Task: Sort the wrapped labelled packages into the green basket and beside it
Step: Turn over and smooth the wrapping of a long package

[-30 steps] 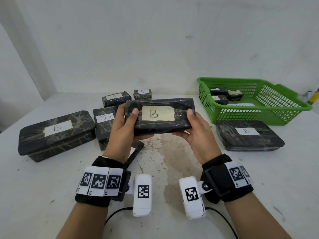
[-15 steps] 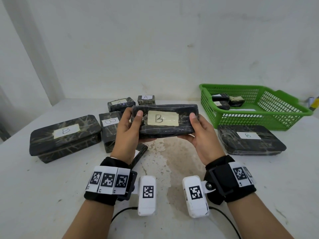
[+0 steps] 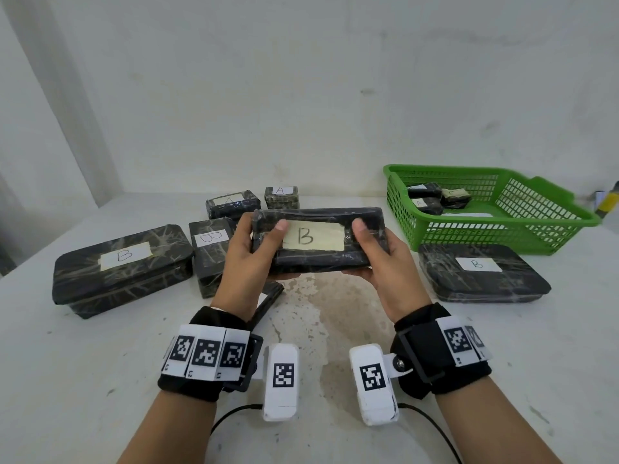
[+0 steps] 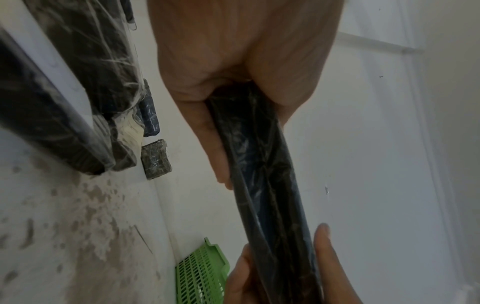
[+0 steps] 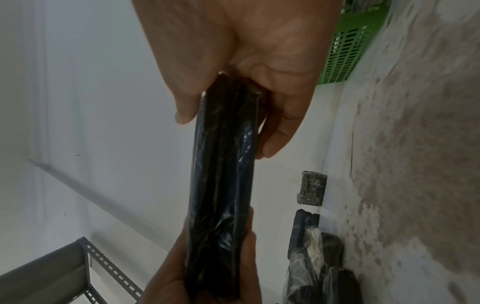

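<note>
A black film-wrapped package (image 3: 318, 242) — cream label marked "B" — is held above the table centre, gripped at its ends by the left hand (image 3: 246, 259) and right hand (image 3: 385, 262), left of the green basket (image 3: 522, 229).

- Left wrist band (image 3: 204, 360): black fabric cuff with a row of white tags printed with black square codes.
- White camera block (image 3: 280, 381) at the cuff's 3 o'clock (one code, black cable trailing).
- Right wrist band (image 3: 442, 349): matching, black strap buckle, bracket screw, white block (image 3: 373, 383) at its 9 o'clock.
</note>
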